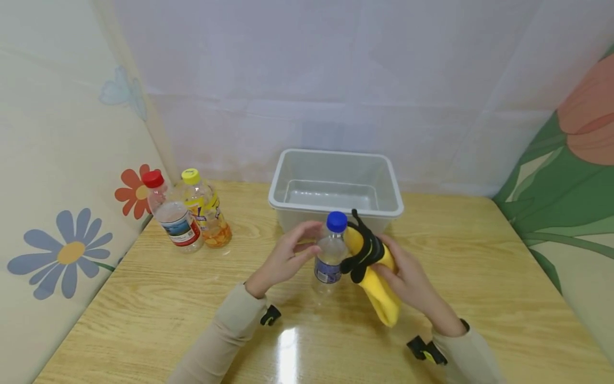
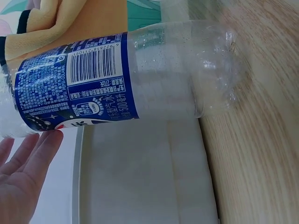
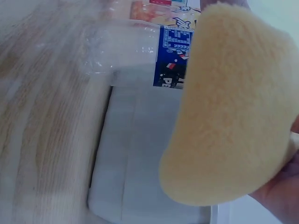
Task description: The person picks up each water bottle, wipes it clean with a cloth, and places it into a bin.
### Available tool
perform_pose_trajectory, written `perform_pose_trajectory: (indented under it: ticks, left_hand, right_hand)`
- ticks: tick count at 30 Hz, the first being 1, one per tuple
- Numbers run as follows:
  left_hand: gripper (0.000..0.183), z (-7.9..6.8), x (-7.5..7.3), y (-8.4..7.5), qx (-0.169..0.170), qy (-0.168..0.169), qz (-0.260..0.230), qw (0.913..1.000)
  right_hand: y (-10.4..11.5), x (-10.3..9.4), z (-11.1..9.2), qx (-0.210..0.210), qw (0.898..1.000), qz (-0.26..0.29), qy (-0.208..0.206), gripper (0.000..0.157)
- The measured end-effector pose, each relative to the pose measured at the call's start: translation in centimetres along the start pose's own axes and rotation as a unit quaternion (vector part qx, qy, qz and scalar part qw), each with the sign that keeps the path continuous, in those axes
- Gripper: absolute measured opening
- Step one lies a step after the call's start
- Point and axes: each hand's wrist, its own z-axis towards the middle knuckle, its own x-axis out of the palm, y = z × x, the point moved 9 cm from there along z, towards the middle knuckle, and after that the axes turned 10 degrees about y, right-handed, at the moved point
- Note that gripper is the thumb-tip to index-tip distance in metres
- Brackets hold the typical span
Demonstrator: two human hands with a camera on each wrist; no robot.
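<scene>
A clear plastic bottle (image 1: 330, 256) with a blue cap and blue label stands upright on the table in front of the grey bin. Just left of it is my left hand (image 1: 291, 253), fingers and thumb spread apart. In the left wrist view, that hand's extended fingertips (image 2: 53, 137) are right at the label's edge. My right hand (image 1: 408, 272) grips a soft yellow plush toy (image 1: 379, 290) with black bands and thin black limbs, close to the bottle's right side. Up close, the fuzzy yellow toy (image 3: 233, 107) covers much of the right wrist view and hides the bottle's upper part.
A grey plastic bin (image 1: 336, 210) stands behind the bottle, near the back wall. To the left are a red-capped bottle (image 1: 175, 218) and a yellow-capped bottle (image 1: 206, 210) with orange contents at its base. Flower-printed cloth (image 1: 72, 256) lines the sides of the wooden table (image 1: 168, 314).
</scene>
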Motion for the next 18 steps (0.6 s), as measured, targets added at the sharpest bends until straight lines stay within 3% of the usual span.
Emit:
perform_pose_trajectory:
  ticks: [12, 18]
  left_hand:
    - [0.042, -0.1, 0.2, -0.2, 0.001, 0.004, 0.024, 0.9997]
    - [0.042, 0.0, 0.4, -0.8, 0.022, -0.005, 0.058, 0.9980]
  right_hand:
    - [0.8, -0.4, 0.7, -0.031, 0.999, -0.007, -0.011, 0.060]
    - [1.1, -0.3, 0.9, -0.042, 0.999, -0.013, -0.003, 0.061]
